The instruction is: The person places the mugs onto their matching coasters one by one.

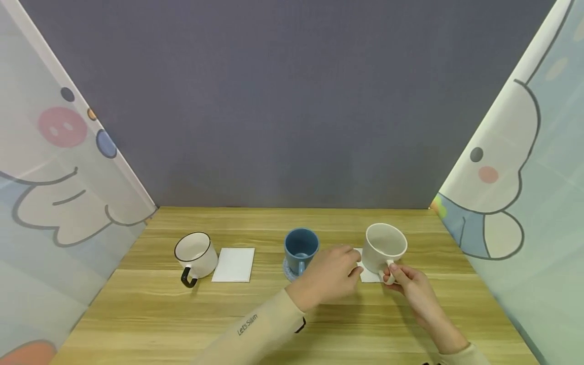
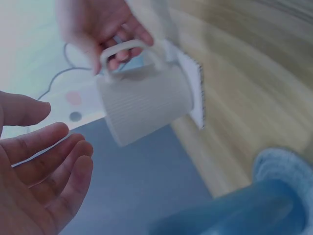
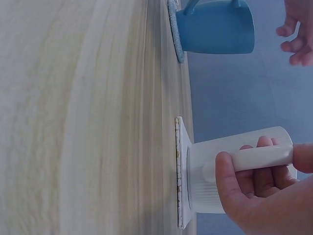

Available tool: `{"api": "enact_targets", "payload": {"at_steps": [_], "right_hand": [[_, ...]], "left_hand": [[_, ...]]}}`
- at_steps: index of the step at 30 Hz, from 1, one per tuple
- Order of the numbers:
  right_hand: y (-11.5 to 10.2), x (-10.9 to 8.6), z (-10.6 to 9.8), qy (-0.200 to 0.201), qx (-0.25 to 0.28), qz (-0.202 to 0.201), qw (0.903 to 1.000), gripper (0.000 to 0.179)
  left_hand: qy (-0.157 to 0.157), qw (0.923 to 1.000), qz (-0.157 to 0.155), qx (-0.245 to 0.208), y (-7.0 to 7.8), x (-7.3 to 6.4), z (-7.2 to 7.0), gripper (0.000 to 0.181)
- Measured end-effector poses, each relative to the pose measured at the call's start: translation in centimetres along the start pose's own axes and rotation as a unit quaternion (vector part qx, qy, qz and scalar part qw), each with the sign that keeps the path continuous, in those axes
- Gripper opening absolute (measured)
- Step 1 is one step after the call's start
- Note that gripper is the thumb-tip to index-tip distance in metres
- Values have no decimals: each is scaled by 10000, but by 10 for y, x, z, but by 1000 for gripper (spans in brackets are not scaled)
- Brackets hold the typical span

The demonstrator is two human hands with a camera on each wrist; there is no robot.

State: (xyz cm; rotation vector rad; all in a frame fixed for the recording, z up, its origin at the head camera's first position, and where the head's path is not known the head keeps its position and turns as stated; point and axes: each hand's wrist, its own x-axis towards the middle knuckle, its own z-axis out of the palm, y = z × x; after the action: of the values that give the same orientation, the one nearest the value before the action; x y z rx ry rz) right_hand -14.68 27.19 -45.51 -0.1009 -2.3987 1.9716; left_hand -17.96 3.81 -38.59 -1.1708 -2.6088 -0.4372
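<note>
Three mugs stand in a row across the wooden table. The white mug, at the right, stands upright on a square coaster. The right hand pinches its handle between thumb and fingers. The left hand reaches in between the white mug and the blue mug, its fingers loosely bent and spread from the thumb, apart from the white mug and holding nothing. The blue mug stands on a round coaster, its handle toward the person. At the left, the black-rimmed mug is on the table just beside another square coaster, its black handle pointing toward the person. A grey panel rises behind the table, between cartoon-printed sheets.
</note>
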Motion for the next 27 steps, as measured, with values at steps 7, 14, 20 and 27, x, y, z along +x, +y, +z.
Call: {"api": "enact_targets", "payload": {"at_steps": [7, 14, 20, 27], "right_hand": [[0, 0, -1, 9, -11, 101, 9999, 44], [1, 1, -3, -68, -53, 142, 9999, 46], [-1, 0, -3, -116, -64, 191, 9997, 45], [-3, 2, -4, -113, -26, 330, 9994, 44]], "left_hand": [[287, 9996, 10, 25, -8, -13, -21, 18], [607, 9981, -36, 94, -18, -26, -32, 14], [728, 9973, -67, 101, -29, -37, -39, 13], [630, 9978, -200, -84, -45, -52, -48, 13]]}}
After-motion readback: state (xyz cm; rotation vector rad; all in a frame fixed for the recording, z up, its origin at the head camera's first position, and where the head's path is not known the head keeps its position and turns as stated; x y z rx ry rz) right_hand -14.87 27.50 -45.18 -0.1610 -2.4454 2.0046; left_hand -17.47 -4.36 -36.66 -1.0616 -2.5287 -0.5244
